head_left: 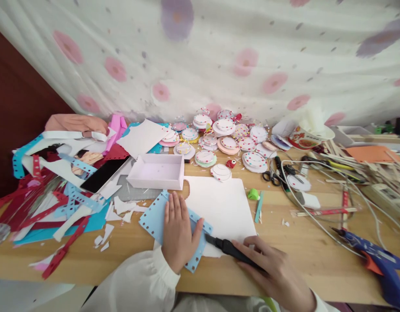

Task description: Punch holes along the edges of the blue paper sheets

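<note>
Blue punched paper (155, 218), its middle hidden beneath flat left hand (179, 232), black cutter (230, 249) within curled right hand (276, 268)

Loose white sleeves (135, 281), gathered left cuff (166, 268), bare fingers (176, 210)

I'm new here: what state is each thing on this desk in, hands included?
Left hand: flat on the blue card.
Right hand: closed around the cutter.
Cutter: held, blade out, tip at the blue card.
Blue card: held down, edges holed.
White sheet: flat, partly under the blue card.
Pale box: upright, open-topped.
Phone: screen dark.
Glue gun: lying on its side; on or off, cannot tell.
</note>
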The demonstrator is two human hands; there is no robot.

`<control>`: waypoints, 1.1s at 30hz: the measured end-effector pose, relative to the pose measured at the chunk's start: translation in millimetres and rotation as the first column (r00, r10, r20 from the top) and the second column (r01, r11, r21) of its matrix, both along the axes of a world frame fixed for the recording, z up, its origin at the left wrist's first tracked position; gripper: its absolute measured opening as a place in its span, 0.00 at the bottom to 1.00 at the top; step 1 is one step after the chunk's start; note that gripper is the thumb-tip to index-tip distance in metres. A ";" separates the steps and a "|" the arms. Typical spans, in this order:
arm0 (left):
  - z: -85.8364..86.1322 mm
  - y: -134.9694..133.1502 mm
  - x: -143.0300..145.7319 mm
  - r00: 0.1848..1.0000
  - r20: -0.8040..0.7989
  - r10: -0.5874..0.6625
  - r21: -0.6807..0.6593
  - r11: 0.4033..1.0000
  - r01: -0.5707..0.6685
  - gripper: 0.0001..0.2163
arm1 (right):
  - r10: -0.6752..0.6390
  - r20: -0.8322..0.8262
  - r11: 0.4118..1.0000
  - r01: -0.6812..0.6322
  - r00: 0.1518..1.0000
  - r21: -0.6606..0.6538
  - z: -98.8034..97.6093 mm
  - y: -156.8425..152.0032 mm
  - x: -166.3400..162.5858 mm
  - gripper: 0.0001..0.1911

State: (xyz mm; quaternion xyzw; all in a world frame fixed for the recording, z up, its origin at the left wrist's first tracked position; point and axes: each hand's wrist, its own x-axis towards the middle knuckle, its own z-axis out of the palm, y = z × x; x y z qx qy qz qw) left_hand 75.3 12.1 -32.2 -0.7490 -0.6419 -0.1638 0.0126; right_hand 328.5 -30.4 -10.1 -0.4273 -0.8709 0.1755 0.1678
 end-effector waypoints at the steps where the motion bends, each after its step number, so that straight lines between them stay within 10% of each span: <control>1: 0.3 0.2 0.1 1.000 -0.009 0.001 -0.008 1.000 -0.002 0.34 | -0.011 0.009 1.000 0.011 1.000 0.010 -0.2 0.6 0.0 0.20; 33: 2.2 -9.2 8.9 0.999 -0.027 0.046 -0.051 0.998 -0.047 0.43 | -0.083 0.066 0.992 0.076 0.994 0.096 -3.7 8.0 9.2 0.19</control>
